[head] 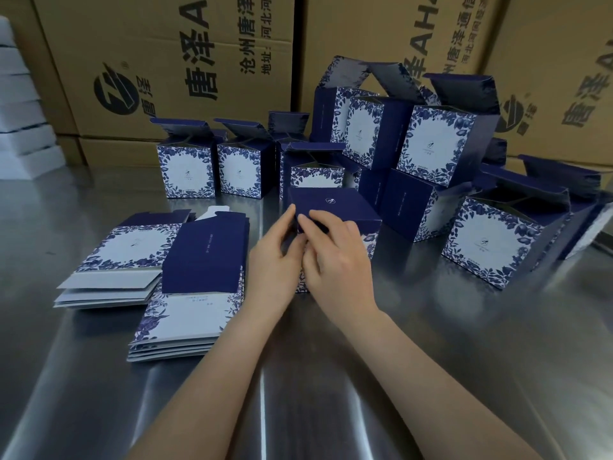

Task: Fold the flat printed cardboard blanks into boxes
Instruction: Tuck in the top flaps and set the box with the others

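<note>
Head view: two bare forearms reach up from the bottom of the frame over a shiny steel desk. At frame centre the left hand and right hand meet on a box that stands on the desk; its top face is dark navy with a small pale emblem, and its sides show a blue leaf pattern on white. The left hand's fingers press against the box's left edge, and the right hand's fingers curl over its near top edge, closed on the cardboard.

Left of the hands lie two stacks of flat blanks, navy panels beside white panels framed in blue foliage, with grey undersides at the edges.

Behind, in the middle and right of the frame, folded boxes stand with their lid flaps raised, some piled on others. What is inside them cannot be seen.

Across the top, large brown cartons with black printing form the backdrop.
</note>
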